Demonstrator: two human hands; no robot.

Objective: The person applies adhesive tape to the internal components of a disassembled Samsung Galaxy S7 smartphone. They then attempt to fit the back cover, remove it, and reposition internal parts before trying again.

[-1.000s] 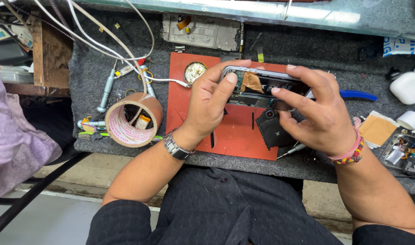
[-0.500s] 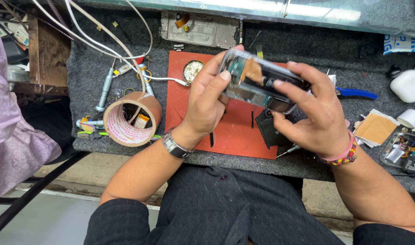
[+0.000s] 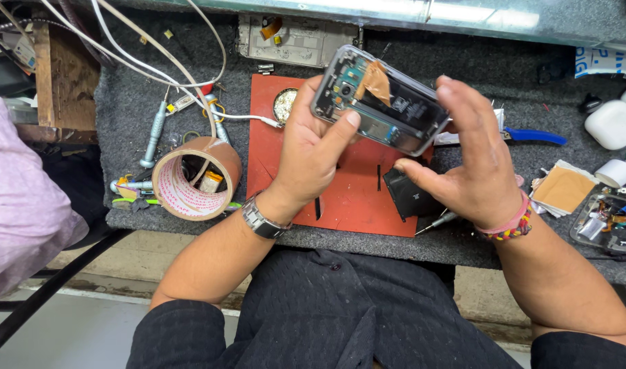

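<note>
This is a small electronics repair workshop. The surface [image 3: 121, 116] is covered in grey felt with a red work mat [image 3: 354, 198] on it, strewn with a screwdriver [image 3: 152, 133], blue-handled pliers [image 3: 531, 135], a tape roll [image 3: 193, 178], white cables [image 3: 142, 51], and opened phone parts [image 3: 610, 222].

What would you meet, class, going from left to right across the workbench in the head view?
Wooden block → roll of brown tape → left hand → opened phone → right hand → blue-handled tool → white case.
</note>
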